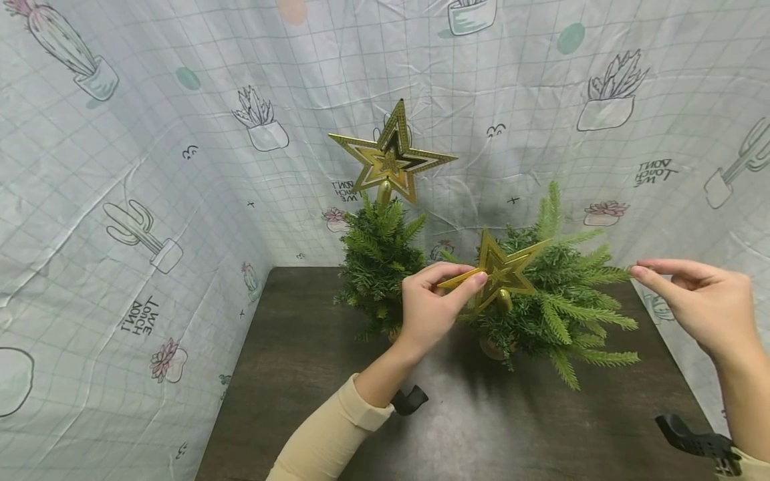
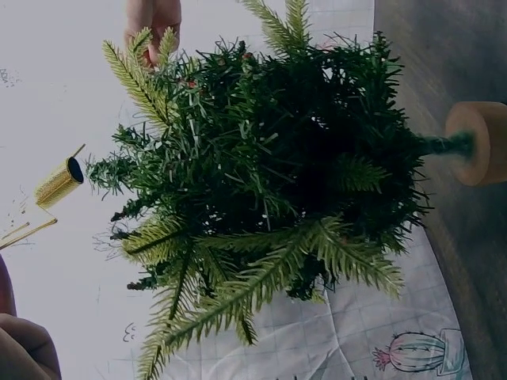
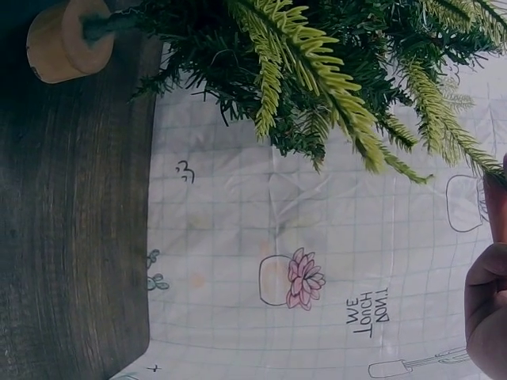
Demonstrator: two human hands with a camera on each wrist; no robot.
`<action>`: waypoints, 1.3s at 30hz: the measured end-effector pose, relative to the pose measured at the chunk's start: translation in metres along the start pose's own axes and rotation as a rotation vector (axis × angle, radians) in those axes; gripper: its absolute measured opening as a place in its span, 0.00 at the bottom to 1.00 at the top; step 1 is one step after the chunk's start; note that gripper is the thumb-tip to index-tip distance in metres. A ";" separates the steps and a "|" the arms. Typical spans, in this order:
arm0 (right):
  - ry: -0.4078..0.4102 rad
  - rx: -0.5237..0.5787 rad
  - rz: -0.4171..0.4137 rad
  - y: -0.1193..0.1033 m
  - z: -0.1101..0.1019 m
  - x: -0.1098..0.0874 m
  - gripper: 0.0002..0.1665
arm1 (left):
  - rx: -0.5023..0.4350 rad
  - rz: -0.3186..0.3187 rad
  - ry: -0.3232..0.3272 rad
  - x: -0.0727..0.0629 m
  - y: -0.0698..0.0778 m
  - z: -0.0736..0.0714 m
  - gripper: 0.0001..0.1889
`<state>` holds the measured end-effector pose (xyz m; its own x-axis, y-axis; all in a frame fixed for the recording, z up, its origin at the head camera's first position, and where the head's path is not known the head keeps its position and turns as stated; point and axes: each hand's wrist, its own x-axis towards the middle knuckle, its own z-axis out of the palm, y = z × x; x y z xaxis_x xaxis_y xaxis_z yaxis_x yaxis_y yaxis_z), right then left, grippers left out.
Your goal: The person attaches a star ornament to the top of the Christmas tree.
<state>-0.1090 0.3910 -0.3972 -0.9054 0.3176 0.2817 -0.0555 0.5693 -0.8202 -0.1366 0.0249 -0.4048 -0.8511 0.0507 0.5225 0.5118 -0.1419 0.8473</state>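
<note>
My left hand (image 1: 436, 300) pinches one point of a gold star tree topper (image 1: 502, 272) between thumb and fingers. In the left wrist view the topper's hollow gold socket (image 2: 59, 182) faces the tip of a small artificial Christmas tree (image 2: 261, 158), with a small gap between them. My right hand (image 1: 704, 300) is out at the tree's right side, pinching the tip of a light green branch (image 1: 613, 274). That fingertip hold also shows at the right wrist view's edge, where the branch end (image 3: 479, 158) meets the fingers. The tree stands on a round wooden base (image 2: 478, 144).
Left of it stands a second small tree (image 1: 381, 260) with a gold star (image 1: 391, 157) on top. Both trees are on a dark wooden table (image 1: 313, 401). A curtain (image 1: 210, 167) printed with potted cacti surrounds the table at the back and sides.
</note>
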 end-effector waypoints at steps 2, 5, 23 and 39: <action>0.001 0.000 0.004 0.001 0.000 0.000 0.12 | -0.003 0.000 -0.002 0.002 0.000 0.002 0.07; 0.002 0.006 0.004 0.002 0.000 0.000 0.12 | 0.002 -0.007 0.001 0.004 0.002 0.004 0.07; 0.000 0.012 0.014 0.003 0.000 -0.001 0.12 | 0.005 -0.008 -0.003 0.025 0.005 0.020 0.07; 0.012 0.021 -0.001 0.004 0.001 -0.002 0.11 | -0.024 -0.004 -0.014 0.045 0.013 0.036 0.07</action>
<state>-0.1080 0.3917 -0.4018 -0.9001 0.3267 0.2883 -0.0650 0.5536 -0.8303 -0.1643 0.0610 -0.3668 -0.8513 0.0646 0.5208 0.5055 -0.1653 0.8468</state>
